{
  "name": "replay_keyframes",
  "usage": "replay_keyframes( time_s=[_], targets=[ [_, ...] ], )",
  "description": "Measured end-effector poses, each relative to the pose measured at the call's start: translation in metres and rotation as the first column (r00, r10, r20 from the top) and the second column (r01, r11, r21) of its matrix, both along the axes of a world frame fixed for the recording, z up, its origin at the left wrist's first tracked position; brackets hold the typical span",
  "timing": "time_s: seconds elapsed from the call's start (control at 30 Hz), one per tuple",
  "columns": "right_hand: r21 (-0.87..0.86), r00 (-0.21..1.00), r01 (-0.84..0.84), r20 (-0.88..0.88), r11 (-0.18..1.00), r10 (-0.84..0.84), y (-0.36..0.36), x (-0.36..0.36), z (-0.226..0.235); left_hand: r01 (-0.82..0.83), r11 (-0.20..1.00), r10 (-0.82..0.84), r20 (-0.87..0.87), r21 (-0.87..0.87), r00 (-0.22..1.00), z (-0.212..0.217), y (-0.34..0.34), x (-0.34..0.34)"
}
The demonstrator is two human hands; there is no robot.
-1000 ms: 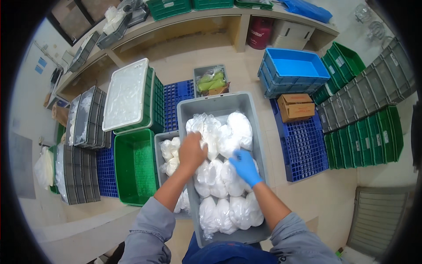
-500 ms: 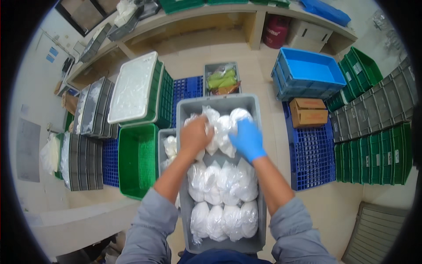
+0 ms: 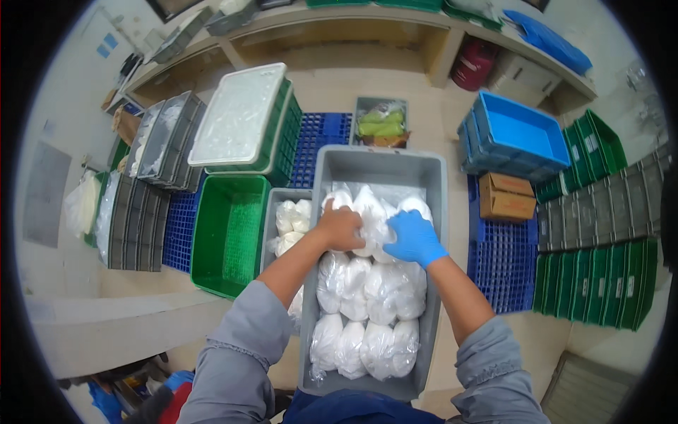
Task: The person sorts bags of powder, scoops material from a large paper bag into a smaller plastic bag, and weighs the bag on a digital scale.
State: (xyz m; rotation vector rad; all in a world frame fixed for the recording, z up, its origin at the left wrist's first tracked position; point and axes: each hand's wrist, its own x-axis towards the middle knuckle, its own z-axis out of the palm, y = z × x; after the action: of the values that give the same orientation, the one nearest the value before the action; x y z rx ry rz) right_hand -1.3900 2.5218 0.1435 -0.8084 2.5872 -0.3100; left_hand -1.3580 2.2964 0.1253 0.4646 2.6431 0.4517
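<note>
A long grey crate stands in front of me with rows of clear plastic bags filled with something white. My left hand, bare, is curled over a white-filled bag in the farthest row, at its left side. My right hand, in a blue glove, bends its fingers round another bag at the right end of that row. The palms and parts of these bags are hidden. Nearer to me, a middle row and a front row of similar bags lie side by side.
Left of the crate, a smaller grey crate holds more white bags, beside a green basket. A lidded crate stack stands behind. Rightward are blue tubs, a cardboard box and stacked green crates. Another person's blue-gloved hand shows lower left.
The view has shifted, so the crate appears farther right. Both hands and the far row of bags have come nearer to me, closing the gap to the middle row.
</note>
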Motion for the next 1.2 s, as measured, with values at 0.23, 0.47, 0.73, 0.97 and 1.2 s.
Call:
replay_keyframes(
  time_s=[0.23,0.47,0.73,0.97,1.2],
  targets=[
    [-0.504,0.996,-0.038,0.046,0.863,0.07,-0.069,-0.082,-0.068,-0.322,0.933,0.348,-0.175,0.164,0.921,-0.017,0.015,-0.007],
    [-0.409,0.955,-0.031,0.258,0.912,0.148,-0.082,-0.082,-0.078,-0.463,0.82,0.571,-0.428,0.336,0.7,0.06,0.012,0.159],
    [-0.258,0.987,0.01,0.159,0.966,0.032,-0.151,-0.067,-0.083,-0.835,0.524,0.838,0.072,0.17,0.54,-0.007,0.003,0.254],
    [-0.194,0.988,-0.058,-0.153,0.979,0.028,-0.13,-0.02,-0.073,-0.85,0.476,0.867,0.041,0.225,0.496,-0.01,0.004,0.247],
    [-0.232,0.948,0.03,-0.302,0.972,-0.101,-0.13,0.015,-0.063,-0.82,0.503,0.85,0.016,0.273,0.527,-0.003,-0.001,0.252]
  ],
)
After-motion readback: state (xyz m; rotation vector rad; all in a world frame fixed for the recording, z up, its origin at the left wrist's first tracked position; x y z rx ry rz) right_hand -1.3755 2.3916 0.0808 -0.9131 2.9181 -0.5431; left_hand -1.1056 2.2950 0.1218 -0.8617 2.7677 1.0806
